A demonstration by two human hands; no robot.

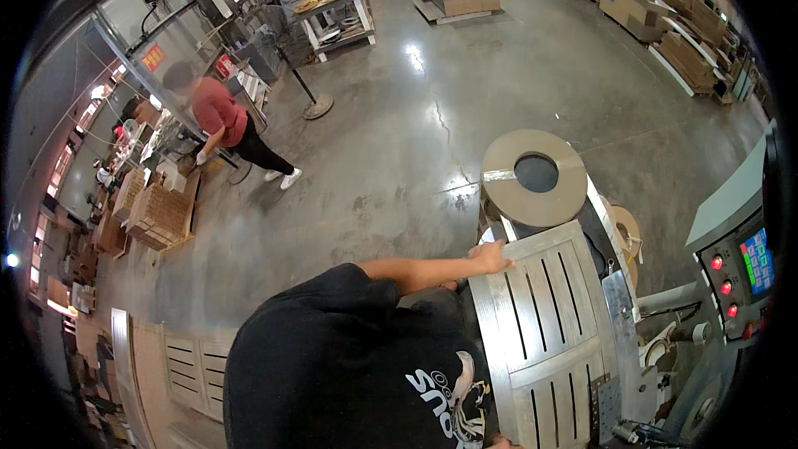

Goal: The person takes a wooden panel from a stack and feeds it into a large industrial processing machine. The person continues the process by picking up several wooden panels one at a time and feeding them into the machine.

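Note:
A pale grey-washed slatted wooden panel (550, 363) lies on the machine in front of my body, its dark slots in two groups. My left hand (489, 259) is closed on the panel's far left corner, the arm stretched out to it. At the lower edge of the picture, a small part of my right hand (504, 442) shows beside the panel's near edge; most of its fingers are cut off. A large beige coil of flat strip (499, 191) lies just beyond the panel. Along the panel's right side runs a metal machine plate (619, 308).
A control box (731, 283) with red buttons and a screen stands at right. Slatted panels (199, 366) lie at lower left. A person in a red shirt (223, 112) stands by stacked wooden pieces (158, 214). Cardboard stacks (632, 8) and a workbench (337, 12) stand farther off.

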